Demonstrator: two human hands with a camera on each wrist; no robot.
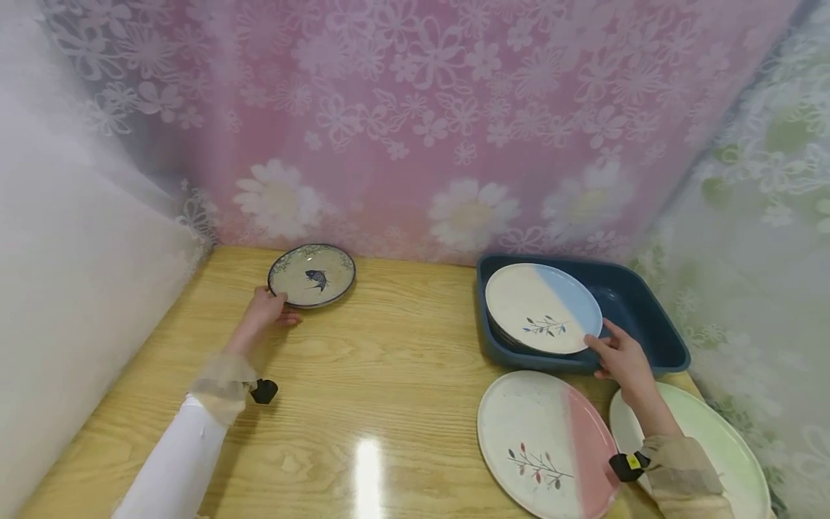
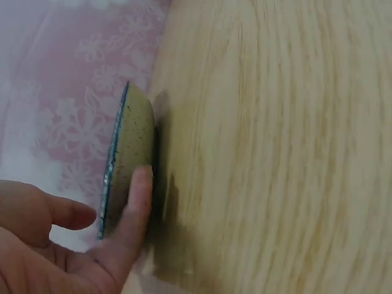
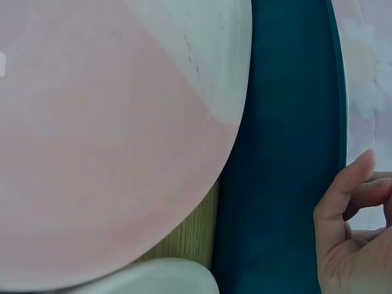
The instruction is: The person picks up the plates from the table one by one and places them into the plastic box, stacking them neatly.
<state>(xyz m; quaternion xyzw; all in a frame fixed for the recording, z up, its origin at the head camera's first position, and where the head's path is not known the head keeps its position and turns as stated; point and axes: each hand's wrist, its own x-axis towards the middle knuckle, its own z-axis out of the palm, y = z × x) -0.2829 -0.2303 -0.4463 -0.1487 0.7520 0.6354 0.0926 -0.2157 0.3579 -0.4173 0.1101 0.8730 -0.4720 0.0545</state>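
At the back left of the table in the head view, my left hand [image 1: 267,310] holds the near left edge of a round plate [image 1: 311,275] with a dark fish and a blue rim. In the left wrist view the thumb is by the rim and a finger lies along the speckled underside. My right hand [image 1: 624,360] pinches the right edge of a white-and-blue plate [image 1: 532,306] with a leafy twig, thumb on top. That plate sits slightly tilted in the left part of a dark blue basin [image 1: 655,324], over other plates whose edges show at its left.
In front of the basin lies a large white-and-pink plate [image 1: 528,432]. A pale green plate [image 1: 720,447] sits right of it, partly under my right forearm. The wooden table [image 1: 389,346] meets a pink flowered curtain [image 1: 389,144] at the back.
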